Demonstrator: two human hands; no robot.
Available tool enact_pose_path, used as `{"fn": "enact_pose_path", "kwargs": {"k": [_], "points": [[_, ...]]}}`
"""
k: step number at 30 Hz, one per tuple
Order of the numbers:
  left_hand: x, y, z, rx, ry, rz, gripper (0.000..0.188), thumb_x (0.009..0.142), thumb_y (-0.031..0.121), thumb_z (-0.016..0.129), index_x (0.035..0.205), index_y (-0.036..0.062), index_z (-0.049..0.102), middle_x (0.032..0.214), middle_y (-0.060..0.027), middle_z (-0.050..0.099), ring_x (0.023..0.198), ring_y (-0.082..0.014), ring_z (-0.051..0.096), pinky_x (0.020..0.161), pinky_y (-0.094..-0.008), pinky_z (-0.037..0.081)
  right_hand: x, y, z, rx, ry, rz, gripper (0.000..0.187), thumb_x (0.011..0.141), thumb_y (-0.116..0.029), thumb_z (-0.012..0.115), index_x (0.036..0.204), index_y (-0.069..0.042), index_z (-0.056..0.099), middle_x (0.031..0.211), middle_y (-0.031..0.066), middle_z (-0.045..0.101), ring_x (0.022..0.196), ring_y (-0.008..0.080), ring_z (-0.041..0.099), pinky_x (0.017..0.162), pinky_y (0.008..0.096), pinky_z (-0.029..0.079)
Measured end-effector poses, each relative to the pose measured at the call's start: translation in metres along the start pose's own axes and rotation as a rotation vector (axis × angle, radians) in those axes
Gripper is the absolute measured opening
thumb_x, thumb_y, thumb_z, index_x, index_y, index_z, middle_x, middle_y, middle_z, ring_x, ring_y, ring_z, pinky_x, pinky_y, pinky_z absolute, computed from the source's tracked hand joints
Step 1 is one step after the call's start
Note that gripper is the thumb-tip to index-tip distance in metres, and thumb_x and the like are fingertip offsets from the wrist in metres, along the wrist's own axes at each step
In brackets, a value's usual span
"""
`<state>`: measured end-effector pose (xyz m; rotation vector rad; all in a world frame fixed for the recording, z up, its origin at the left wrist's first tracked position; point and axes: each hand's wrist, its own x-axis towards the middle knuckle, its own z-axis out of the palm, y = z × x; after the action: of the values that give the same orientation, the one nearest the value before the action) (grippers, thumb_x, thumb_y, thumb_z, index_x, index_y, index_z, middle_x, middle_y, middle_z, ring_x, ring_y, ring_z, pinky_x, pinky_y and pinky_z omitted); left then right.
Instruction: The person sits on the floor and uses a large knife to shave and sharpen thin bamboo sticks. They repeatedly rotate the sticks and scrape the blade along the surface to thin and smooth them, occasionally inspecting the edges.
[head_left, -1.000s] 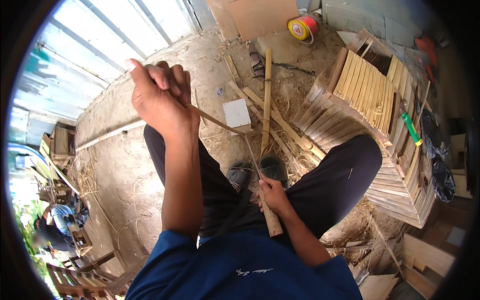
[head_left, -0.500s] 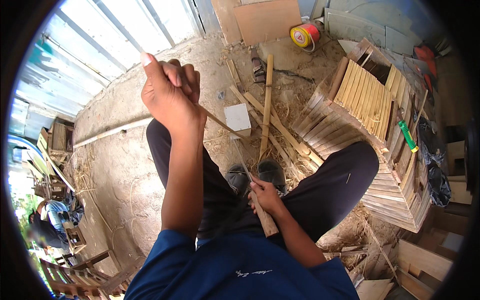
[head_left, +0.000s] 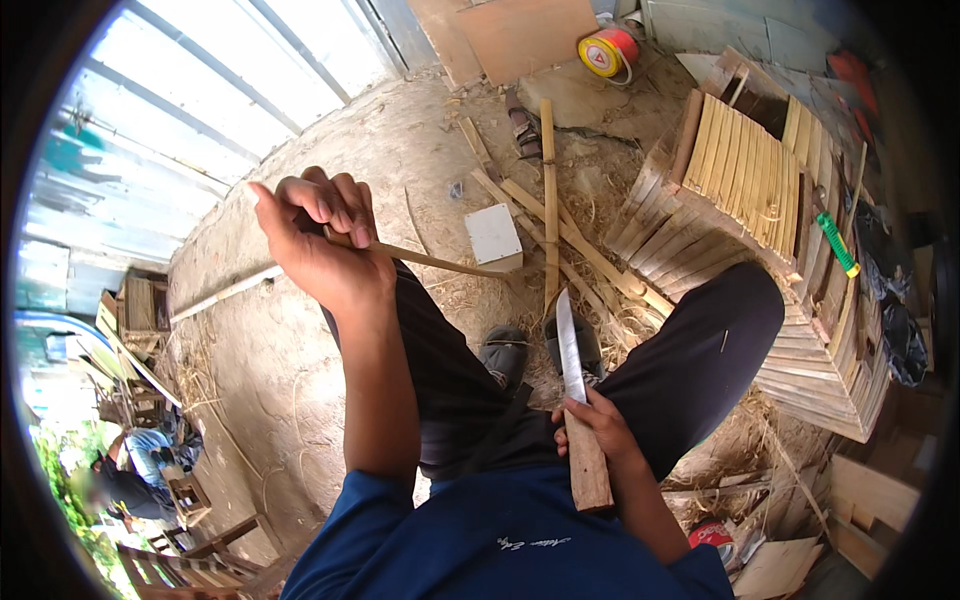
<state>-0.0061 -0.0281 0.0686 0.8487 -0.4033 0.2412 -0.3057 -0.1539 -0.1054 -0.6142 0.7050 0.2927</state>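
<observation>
My left hand is raised over my left knee, palm turned up and fingers curled round one end of a thin bamboo strip. The strip's other end reaches toward a small white box on the ground. Between my thighs, my right hand grips a knife by its thick wooden handle. Its bare metal blade points away from me with the flat side showing, apart from the strip. Both my shoes rest on the ground beyond the knife.
Loose bamboo pieces lie past my feet among shavings. At right stands a slatted wooden structure bearing a green-handled tool. A red-and-yellow container sits at the back. Far left, another person is near wooden frames.
My left hand has come down and turned, bringing the strip into fuller view. The knife in my right hand has swung more upright and shows its flat side. The whole view has shifted slightly.
</observation>
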Motion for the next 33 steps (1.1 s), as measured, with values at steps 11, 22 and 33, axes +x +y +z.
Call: {"fn": "enact_pose_path", "kwargs": {"k": [11, 22, 33], "points": [[-0.017, -0.004, 0.014, 0.401, 0.201, 0.343, 0.051, 0.107, 0.039, 0.051, 0.068, 0.0082, 0.040, 0.061, -0.0006, 0.038, 0.040, -0.0087, 0.039, 0.032, -0.0216, 0.027, -0.042, -0.044, 0.010, -0.191, -0.285, -0.313, 0.037, 0.091, -0.004, 0.065, 0.125, 0.001, 0.054, 0.098, 0.0096, 0.063, 0.078, 0.0191, 0.068, 0.067, 0.0315, 0.058], [-0.015, 0.007, 0.007, 0.286, 0.313, 0.215, 0.051, 0.107, 0.046, 0.048, 0.069, 0.0104, 0.045, 0.061, 0.0007, 0.045, 0.039, -0.0078, 0.038, 0.030, -0.0205, 0.027, -0.026, -0.063, 0.025, -0.374, -0.001, -0.236, 0.029, 0.102, -0.009, 0.055, 0.127, 0.004, 0.051, 0.090, 0.0114, 0.064, 0.075, 0.0190, 0.067, 0.068, 0.0324, 0.056], [-0.022, 0.031, -0.018, 0.047, 0.056, -0.070, 0.056, 0.107, 0.050, 0.042, 0.068, 0.0108, 0.051, 0.050, 0.0001, 0.040, 0.035, -0.0102, 0.034, 0.031, -0.0214, 0.029, 0.055, -0.056, 0.035, -0.582, 0.057, -0.179, 0.031, 0.104, -0.020, 0.056, 0.122, 0.005, 0.054, 0.069, 0.0096, 0.060, 0.052, 0.0155, 0.062, 0.049, 0.0336, 0.053]]}}
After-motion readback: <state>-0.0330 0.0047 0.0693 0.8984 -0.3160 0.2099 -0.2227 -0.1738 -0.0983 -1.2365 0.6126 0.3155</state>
